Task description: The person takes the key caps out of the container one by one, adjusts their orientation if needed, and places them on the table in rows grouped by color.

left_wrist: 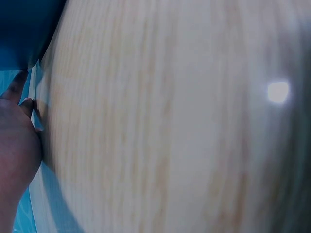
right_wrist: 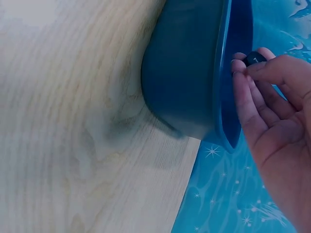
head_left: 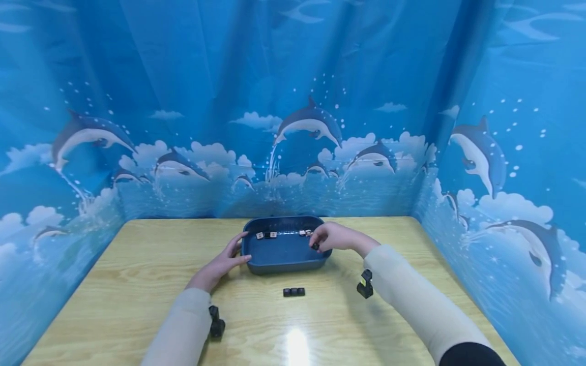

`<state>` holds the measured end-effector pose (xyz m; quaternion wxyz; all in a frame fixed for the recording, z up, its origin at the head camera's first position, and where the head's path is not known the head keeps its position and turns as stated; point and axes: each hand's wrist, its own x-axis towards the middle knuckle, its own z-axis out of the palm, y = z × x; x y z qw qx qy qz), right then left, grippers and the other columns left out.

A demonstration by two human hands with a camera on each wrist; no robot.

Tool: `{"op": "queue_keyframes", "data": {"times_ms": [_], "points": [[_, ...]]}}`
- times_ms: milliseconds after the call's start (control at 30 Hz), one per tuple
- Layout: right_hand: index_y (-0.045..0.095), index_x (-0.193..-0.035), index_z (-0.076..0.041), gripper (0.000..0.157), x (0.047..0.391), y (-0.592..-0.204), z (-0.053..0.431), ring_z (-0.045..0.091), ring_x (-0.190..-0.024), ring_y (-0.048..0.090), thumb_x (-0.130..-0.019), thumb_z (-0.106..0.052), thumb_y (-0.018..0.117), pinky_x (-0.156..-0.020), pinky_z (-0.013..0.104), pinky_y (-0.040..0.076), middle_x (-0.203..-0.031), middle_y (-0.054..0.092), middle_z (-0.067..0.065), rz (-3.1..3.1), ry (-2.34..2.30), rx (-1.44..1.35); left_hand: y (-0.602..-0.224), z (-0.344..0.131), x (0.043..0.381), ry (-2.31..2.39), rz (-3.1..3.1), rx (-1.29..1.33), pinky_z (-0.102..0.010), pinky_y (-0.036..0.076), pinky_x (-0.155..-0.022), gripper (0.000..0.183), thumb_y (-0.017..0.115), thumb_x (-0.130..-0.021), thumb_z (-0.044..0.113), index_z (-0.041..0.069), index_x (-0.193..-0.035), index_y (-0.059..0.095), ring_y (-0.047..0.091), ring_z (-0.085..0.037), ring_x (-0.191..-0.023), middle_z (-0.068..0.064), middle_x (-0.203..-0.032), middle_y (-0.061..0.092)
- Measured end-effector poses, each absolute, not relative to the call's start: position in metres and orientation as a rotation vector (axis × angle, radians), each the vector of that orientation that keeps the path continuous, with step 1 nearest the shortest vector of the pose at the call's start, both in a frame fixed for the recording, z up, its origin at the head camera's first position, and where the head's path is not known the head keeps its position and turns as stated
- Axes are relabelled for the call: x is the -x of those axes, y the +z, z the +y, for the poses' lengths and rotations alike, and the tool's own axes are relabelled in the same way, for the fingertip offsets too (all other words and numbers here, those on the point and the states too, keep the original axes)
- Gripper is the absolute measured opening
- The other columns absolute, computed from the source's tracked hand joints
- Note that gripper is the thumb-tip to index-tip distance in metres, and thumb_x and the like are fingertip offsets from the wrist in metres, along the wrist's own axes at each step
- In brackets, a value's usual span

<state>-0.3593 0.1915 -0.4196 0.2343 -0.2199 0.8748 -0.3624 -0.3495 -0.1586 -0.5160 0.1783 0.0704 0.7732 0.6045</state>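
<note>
A dark blue tray [head_left: 284, 268] stands toward the back of the table. My left hand [head_left: 224, 259] touches its left end, thumb and fingers spread along the rim. Over the tray's right end, my right hand [head_left: 326, 238] pinches a small black keycap [right_wrist: 254, 58] between thumb and fingertips; a light mark shows on it. Inside the tray, a few white and black keycaps [head_left: 273, 235] lie at the back left. White keycaps [head_left: 302, 233] also lie at the back right, close by the right fingers. Three black keycaps [head_left: 294, 292] sit in a row in front of the tray.
The wooden table [head_left: 151, 274] carries all of this. A blue dolphin-print curtain [head_left: 206, 101] hangs along its back and sides. Small black devices [head_left: 365, 284] are strapped at both wrists, over pale sleeves.
</note>
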Motion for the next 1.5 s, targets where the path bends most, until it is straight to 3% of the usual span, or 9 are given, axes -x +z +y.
{"op": "queue_keyframes", "data": {"times_ms": [267,500,700,1067,1500], "points": [[0.069,-0.108,0.006,0.021,0.337,-0.42,0.201,0.022,-0.085,0.07,-0.088,0.002,0.067,-0.081,0.045,0.056,-0.094,0.072,0.01,2.323,-1.177,0.621,-0.515,-0.158,0.348,1.691,2.202,-0.18,-0.069,0.0,-0.108,0.08,0.07,-0.091,0.029,0.032,-0.155,0.02,0.001,-0.046,-0.144,-0.025,-0.159,0.006],[0.069,-0.115,0.004,0.028,0.321,-0.423,0.206,0.019,-0.093,0.066,-0.087,0.003,0.069,-0.08,0.029,0.056,-0.103,0.065,0.005,2.39,-1.144,0.736,-0.513,-0.158,0.348,1.67,2.211,-0.149,-0.069,0.001,-0.109,0.081,0.07,-0.091,0.032,0.034,-0.155,0.021,0.001,-0.045,-0.145,-0.023,-0.16,0.007],[0.074,-0.108,0.0,0.026,0.306,-0.435,0.206,0.019,-0.091,0.061,-0.083,0.004,0.073,-0.077,0.027,0.056,-0.097,0.06,0.005,2.461,-1.24,0.754,-0.511,-0.159,0.348,1.675,2.204,-0.133,-0.068,0.0,-0.109,0.081,0.07,-0.091,0.031,0.033,-0.155,0.02,0.0,-0.045,-0.145,-0.023,-0.16,0.007],[0.073,-0.105,0.003,0.027,0.277,-0.466,0.199,0.017,-0.09,0.061,-0.08,-0.004,0.078,-0.077,0.026,0.054,-0.097,0.067,0.005,2.501,-1.453,0.634,-0.513,-0.158,0.348,1.672,2.199,-0.141,-0.068,0.0,-0.109,0.08,0.069,-0.091,0.031,0.033,-0.155,0.02,0.0,-0.044,-0.145,-0.023,-0.16,0.007],[0.073,-0.096,0.001,0.023,0.262,-0.498,0.179,0.015,-0.078,0.065,-0.074,0.006,0.076,-0.07,0.026,0.056,-0.086,0.071,0.005,2.536,-1.452,0.316,-0.513,-0.157,0.349,1.653,2.205,-0.117,-0.067,0.001,-0.11,0.081,0.07,-0.091,0.033,0.034,-0.155,0.02,0.001,-0.044,-0.145,-0.023,-0.16,0.009]]}}
